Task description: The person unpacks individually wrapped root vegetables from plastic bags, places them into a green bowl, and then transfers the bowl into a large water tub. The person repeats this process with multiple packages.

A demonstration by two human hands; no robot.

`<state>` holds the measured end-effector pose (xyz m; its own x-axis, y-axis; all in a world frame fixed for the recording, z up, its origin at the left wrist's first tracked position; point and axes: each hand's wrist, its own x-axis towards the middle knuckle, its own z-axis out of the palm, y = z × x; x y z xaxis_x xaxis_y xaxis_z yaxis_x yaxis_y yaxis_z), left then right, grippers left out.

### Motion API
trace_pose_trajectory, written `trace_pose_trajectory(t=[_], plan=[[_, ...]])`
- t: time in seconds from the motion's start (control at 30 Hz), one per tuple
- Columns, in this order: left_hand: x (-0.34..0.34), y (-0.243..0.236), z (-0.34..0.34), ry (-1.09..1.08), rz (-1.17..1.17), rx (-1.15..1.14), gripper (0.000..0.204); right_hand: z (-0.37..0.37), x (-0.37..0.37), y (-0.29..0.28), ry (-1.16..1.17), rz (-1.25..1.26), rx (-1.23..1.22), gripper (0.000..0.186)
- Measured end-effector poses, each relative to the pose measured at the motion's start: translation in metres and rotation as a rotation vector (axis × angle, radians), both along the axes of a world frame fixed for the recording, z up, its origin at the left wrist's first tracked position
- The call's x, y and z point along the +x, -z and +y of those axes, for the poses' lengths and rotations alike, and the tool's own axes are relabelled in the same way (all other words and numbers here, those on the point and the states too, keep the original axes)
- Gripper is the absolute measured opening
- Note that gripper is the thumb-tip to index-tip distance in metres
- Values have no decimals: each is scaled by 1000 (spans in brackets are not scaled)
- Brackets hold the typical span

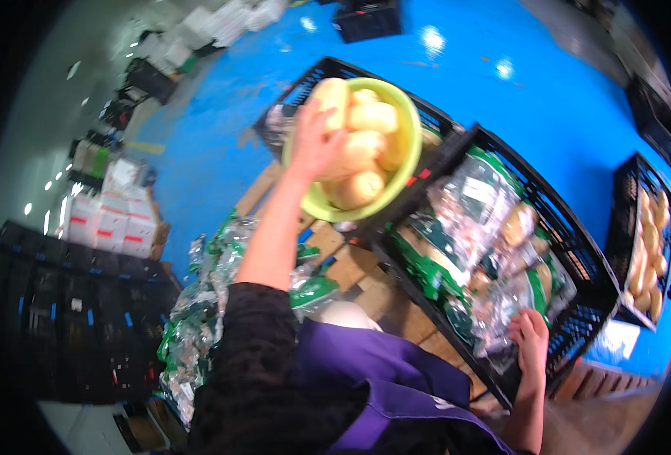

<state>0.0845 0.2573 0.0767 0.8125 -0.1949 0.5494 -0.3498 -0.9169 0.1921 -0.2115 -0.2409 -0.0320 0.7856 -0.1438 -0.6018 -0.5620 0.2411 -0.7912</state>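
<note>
A pale yellow vegetable (335, 94) touching the left hand's (314, 148) spread fingers could roll off the heaped bowl (405, 182) beneath them if that hold, hard to judge, slips; the right hand's (530, 339) half-curled fingers, grip unclear, are beside bagged produce (502, 303).

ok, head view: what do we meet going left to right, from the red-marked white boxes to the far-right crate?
Red-marked white boxes → heap of plastic bags → yellow-green bowl → right hand → black crate of pale vegetables.
</note>
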Motion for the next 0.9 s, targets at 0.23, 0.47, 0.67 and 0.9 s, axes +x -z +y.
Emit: trace_pose_trajectory(t=[0.23, 0.47, 0.67, 0.9], plan=[[-23, -31, -58, -149, -63, 64, 42, -1, -4, 1, -126, -85, -330, 20], [-59, -15, -228, 536, 347, -469, 25, -32, 4, -4, -87, -308, -469, 23], [-106, 107, -323, 376, 532, 228, 77, -57, -17, -42, 2, -222, -563, 28], [-250, 174, -429, 458, 1070, 172, 83, -63, -67, -52, 29, -228, -645, 28]])
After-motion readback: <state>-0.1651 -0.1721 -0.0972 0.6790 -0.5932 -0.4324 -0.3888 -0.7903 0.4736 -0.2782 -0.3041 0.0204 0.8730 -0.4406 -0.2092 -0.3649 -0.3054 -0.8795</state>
